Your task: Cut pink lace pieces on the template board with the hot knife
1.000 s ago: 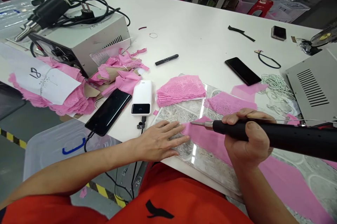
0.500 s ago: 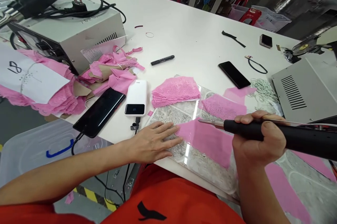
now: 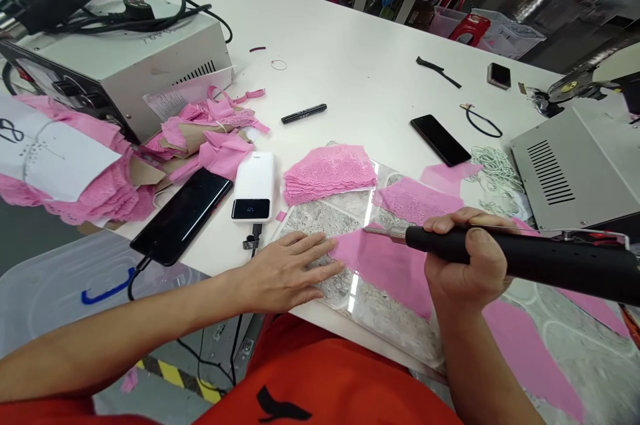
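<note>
A flat pink fabric piece (image 3: 385, 268) lies on a clear-covered, stone-patterned mat (image 3: 320, 217). My left hand (image 3: 285, 272) rests flat, fingers spread, its fingertips at the fabric's left end. Wrapped around a thick black handheld tool with a slim metal tip (image 3: 520, 262), my right hand (image 3: 467, 258) holds it nearly level. The tip reaches the fabric's upper edge; whether it touches cannot be made out. Just beyond are a stack of pink lace pieces (image 3: 330, 173) and a single pink lace piece (image 3: 420, 200).
A white power bank (image 3: 254, 178) and a cabled phone (image 3: 183, 215) sit left of the mat. Grey metal boxes stand at left (image 3: 165, 72) and right (image 3: 575, 165). Farther back lie a black marker (image 3: 304, 113), another phone (image 3: 440, 140) and pale green strings (image 3: 497, 170).
My right hand and the tool have shifted left, the tip sliding along the fabric's upper edge. My left hand stays on the fabric's end. The whole view has moved slightly.
</note>
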Motion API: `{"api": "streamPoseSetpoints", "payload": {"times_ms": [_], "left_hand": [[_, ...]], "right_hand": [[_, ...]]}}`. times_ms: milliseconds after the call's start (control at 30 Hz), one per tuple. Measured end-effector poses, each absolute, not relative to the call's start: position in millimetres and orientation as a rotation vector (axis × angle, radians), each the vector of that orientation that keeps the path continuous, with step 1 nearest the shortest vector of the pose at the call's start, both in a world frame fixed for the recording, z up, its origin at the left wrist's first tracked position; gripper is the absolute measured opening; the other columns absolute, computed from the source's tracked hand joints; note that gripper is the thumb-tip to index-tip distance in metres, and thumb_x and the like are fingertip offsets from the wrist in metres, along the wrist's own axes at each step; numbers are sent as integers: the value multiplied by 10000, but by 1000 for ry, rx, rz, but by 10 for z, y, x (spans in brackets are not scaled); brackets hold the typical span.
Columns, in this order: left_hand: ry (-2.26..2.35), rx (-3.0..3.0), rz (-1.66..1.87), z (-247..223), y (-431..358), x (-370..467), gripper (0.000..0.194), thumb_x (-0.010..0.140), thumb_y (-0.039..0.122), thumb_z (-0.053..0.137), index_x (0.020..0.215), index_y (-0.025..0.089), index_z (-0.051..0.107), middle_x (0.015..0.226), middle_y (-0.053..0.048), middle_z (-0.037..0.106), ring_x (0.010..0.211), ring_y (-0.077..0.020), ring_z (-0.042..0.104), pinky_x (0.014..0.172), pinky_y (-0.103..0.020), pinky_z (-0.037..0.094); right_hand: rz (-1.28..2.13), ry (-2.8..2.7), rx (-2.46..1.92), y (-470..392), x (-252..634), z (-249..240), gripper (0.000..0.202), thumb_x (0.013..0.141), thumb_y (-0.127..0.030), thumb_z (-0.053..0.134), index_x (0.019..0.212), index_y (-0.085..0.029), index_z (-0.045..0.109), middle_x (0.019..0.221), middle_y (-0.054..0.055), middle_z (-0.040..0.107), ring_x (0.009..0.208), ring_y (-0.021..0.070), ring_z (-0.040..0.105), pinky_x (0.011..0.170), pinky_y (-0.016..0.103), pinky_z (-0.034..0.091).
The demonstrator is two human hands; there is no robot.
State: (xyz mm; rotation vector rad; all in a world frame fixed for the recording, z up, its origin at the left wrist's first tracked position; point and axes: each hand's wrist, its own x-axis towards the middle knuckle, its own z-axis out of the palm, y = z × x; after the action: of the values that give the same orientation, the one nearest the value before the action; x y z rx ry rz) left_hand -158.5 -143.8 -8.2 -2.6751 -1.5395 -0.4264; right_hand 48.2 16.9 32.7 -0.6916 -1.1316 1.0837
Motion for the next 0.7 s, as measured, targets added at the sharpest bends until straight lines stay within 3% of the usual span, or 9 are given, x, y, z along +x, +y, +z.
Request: {"api": "streamPoseSetpoints", "payload": {"times_ms": [467, 700], "left_hand": [[-1464, -2654, -388, -33, -1363, -1573, 453, 1087, 423, 419, 1465, 198, 528, 1508, -120, 563, 1364, -296, 541, 1108, -423, 404], [-1437, -2712, -310, 8, -1172, -1434, 477, 1087, 452, 423, 1492, 217, 508, 1529, -104, 548, 1418, -293, 495, 1111, -431, 399]], "right_hand": [[889, -1009, -699, 331, 787, 589, 84, 650, -227, 596, 723, -215, 558, 729, -33, 523, 509, 108, 535, 516, 316, 471], [950, -986, -693, 330, 860, 400, 103, 670, -237, 650, 751, -203, 597, 739, -38, 580, 524, 104, 564, 541, 308, 518]]}}
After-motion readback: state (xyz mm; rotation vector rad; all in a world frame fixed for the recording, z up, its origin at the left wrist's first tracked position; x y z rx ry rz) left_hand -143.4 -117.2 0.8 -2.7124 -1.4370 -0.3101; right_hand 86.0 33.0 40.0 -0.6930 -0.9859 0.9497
